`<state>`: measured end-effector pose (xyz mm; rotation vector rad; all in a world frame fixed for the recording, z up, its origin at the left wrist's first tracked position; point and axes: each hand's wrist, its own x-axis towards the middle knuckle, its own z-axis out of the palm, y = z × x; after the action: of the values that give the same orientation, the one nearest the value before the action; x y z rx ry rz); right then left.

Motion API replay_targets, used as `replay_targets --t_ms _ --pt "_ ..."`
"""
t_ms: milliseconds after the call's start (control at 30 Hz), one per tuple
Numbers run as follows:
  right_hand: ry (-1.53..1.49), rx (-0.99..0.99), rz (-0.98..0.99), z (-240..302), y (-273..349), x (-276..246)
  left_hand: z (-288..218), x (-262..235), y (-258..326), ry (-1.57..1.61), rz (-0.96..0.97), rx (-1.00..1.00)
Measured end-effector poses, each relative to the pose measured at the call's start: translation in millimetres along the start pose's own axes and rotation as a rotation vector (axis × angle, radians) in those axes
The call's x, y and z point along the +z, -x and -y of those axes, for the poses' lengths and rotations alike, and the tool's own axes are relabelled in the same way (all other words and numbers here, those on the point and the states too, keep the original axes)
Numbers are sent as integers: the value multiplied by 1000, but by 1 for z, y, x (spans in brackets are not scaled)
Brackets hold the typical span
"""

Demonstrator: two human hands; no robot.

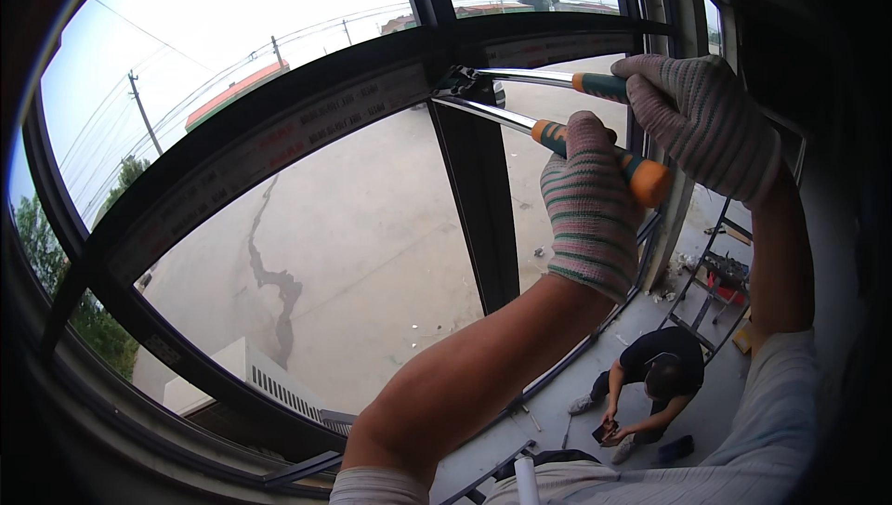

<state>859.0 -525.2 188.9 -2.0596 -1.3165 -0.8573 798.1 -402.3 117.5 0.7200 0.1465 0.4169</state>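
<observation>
Both my hands wear striped knit gloves and are raised at a dark window frame (pixel 372 78). My left hand (pixel 593 203) is closed around the orange and green handle of the lower screwdriver (pixel 497 115). Above it and to the right, my right hand (pixel 706 124) grips a second screwdriver (pixel 530 77) with a similar handle. Both bright metal shanks point left to the joint where the crossbar meets the upright (pixel 478 198). A small dark piece (pixel 460 80) sits there by the tips. I cannot tell exactly how the tips engage it.
Below me, a person (pixel 655 370) in dark clothes crouches on the floor, holding a small dark object. A ladder (pixel 701 291) stands at the right, near scattered tools and debris. Through the window openings lie a paved yard (pixel 362 217) and a white vented box (pixel 251 370).
</observation>
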Motion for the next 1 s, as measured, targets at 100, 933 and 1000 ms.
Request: replay_targets --t_ms 100,933,1000 --pt "121 22 -38 -3 -3 -1 0 -11 2 -8 87 -1" --pt "755 141 247 -182 -162 -10 -58 -222 -3 -148 516 -107" --pt "440 351 349 -200 -163 -2 -47 -212 -2 -95 536 -98"
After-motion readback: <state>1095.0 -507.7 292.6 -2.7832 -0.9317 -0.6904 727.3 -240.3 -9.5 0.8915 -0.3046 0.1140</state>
